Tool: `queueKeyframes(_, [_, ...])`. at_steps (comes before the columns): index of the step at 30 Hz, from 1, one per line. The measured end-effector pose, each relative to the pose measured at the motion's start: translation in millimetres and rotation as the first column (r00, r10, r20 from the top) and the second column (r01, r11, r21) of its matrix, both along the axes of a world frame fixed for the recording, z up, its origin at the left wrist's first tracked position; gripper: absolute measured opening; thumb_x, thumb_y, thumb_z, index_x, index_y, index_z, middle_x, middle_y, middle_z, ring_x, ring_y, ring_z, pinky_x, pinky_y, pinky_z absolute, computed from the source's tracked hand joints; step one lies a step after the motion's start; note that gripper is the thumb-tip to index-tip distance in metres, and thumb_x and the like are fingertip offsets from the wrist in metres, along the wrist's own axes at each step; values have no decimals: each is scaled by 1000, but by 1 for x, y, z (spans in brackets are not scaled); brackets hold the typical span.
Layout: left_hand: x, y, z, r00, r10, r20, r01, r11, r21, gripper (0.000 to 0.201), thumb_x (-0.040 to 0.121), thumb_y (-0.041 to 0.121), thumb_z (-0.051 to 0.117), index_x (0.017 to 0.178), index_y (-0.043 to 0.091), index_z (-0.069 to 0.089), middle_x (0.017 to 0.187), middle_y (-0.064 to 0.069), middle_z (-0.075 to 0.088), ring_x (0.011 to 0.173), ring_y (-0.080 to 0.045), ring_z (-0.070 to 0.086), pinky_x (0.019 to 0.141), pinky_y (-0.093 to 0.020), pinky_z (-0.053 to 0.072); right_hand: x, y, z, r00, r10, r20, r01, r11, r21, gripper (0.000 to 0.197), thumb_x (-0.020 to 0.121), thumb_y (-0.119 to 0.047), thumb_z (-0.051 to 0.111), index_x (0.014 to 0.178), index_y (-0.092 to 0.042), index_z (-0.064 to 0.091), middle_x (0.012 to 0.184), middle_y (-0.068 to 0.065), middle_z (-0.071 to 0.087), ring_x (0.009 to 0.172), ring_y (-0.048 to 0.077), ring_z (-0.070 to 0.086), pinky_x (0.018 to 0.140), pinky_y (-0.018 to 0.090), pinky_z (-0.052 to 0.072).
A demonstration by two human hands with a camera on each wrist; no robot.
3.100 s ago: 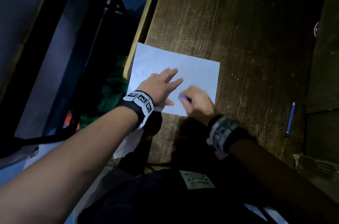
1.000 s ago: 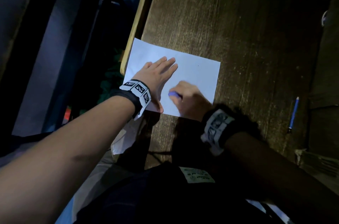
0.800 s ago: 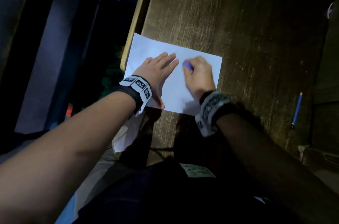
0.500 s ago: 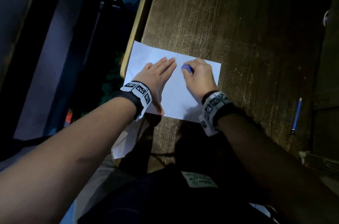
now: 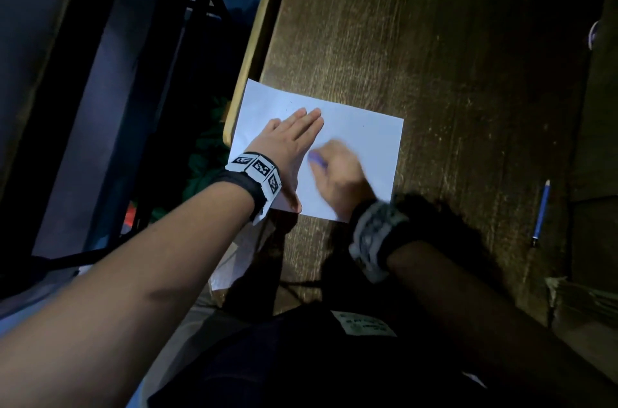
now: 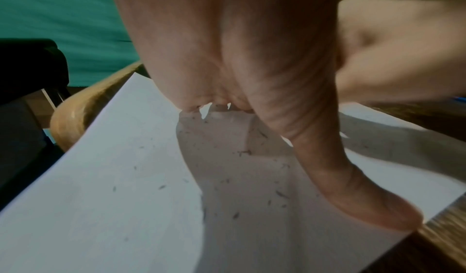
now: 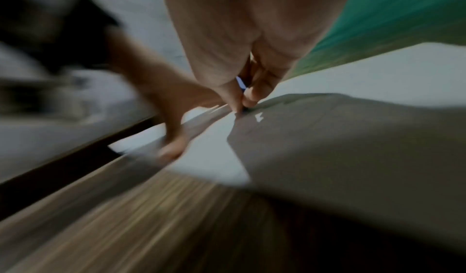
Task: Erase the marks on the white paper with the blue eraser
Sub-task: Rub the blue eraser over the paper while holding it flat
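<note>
A white paper [image 5: 361, 136] lies near the left edge of a dark wooden table [image 5: 434, 56]. My left hand [image 5: 291, 143] presses flat on the paper's left half, fingers straight. In the left wrist view the left hand [image 6: 252, 77] rests on the white paper [image 6: 100, 197], which carries several dark eraser crumbs. My right hand [image 5: 337, 173] is blurred and pinches the blue eraser [image 5: 316, 158] against the sheet, close to the left hand's thumb side. In the right wrist view the right hand [image 7: 242, 101] holds the blue eraser [image 7: 240, 83] with its tip on the white paper [image 7: 378, 73].
A blue pencil [image 5: 541, 212] lies on the table to the right of the paper. The table's rounded wooden edge [image 5: 254, 50] runs along the left, with a dark frame and green cloth [image 5: 204, 157] below. A small white paper scrap [image 5: 234, 260] hangs near my lap.
My right hand has slid the eraser from the paper's far edge back toward me and leftward, beside the left hand. The left hand has stayed pressed on the sheet.
</note>
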State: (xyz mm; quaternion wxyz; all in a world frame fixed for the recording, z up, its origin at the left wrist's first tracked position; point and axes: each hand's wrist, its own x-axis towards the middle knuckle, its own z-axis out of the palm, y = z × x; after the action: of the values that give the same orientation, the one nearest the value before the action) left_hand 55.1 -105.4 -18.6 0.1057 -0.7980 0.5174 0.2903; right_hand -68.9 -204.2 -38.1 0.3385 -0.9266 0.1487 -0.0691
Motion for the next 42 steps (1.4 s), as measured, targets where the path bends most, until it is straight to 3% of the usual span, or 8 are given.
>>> queueKeyframes(3, [-1,-1,-2,1000,8,5,-8,1000,16,177,34,79,87,159,13,-20,168,1,-24,156,-22,-17,125,-49,8,-19,3,13,954,295,-53,-291,954,75,6,87,-5,64,88,-3,70,80,13,59,73,28,56,74,37,48])
queueKeyframes(8, [-1,-1,5,1000,-18,20,18,1000,16,172,40,76,88,160,12,-16,169,0,-20,156,-23,-13,124,-48,11,24,-48,3,983,-181,-40,179,982,-57,12,91,-10,58,92,-6,70,87,12,59,81,28,58,81,35,46])
queueKeyframes(14, [-4,-1,3,1000,22,14,-22,999,23,172,40,75,89,159,14,-19,168,2,-23,155,-21,-17,125,-47,7,-43,18,14,968,241,-63,-233,966,114,4,85,0,66,85,-1,70,78,14,58,71,29,58,70,35,48])
queueKeyframes(20, [-6,-3,11,1000,7,8,-7,999,34,171,41,75,89,160,12,-18,168,0,-24,155,-23,-17,125,-48,7,3,-39,0,969,-243,-51,242,970,-15,11,91,-8,60,93,-5,70,89,12,60,81,27,59,80,32,47])
queueKeyframes(26, [-6,-3,8,999,49,-17,-49,998,31,172,41,75,89,159,14,-20,167,2,-26,155,-22,-19,126,-49,4,-59,15,7,982,175,-77,-167,980,105,6,85,-1,65,83,-4,69,78,10,59,70,26,58,69,34,49])
queueKeyframes(31, [-10,-6,9,998,58,-18,-57,998,26,171,42,72,91,159,12,-19,167,0,-25,155,-23,-19,125,-50,4,-27,-31,-3,967,-252,-43,252,968,-11,9,89,-6,62,90,-4,71,87,14,62,79,27,59,78,31,47])
queueKeyframes(37, [-11,1,2,996,93,0,-93,996,8,175,34,85,82,160,15,-19,168,2,-23,155,-24,-18,123,-52,10,-76,23,4,992,99,-82,-89,990,110,4,87,-2,64,86,-3,67,80,9,55,70,24,56,67,35,49])
queueKeyframes(42, [-32,29,1,985,165,-48,-166,986,-23,154,53,89,72,161,21,-15,167,-8,-25,154,-32,-19,123,-53,10,-95,-5,-4,982,-161,-102,169,983,78,10,79,-7,74,88,-11,74,86,6,67,77,18,63,76,17,45])
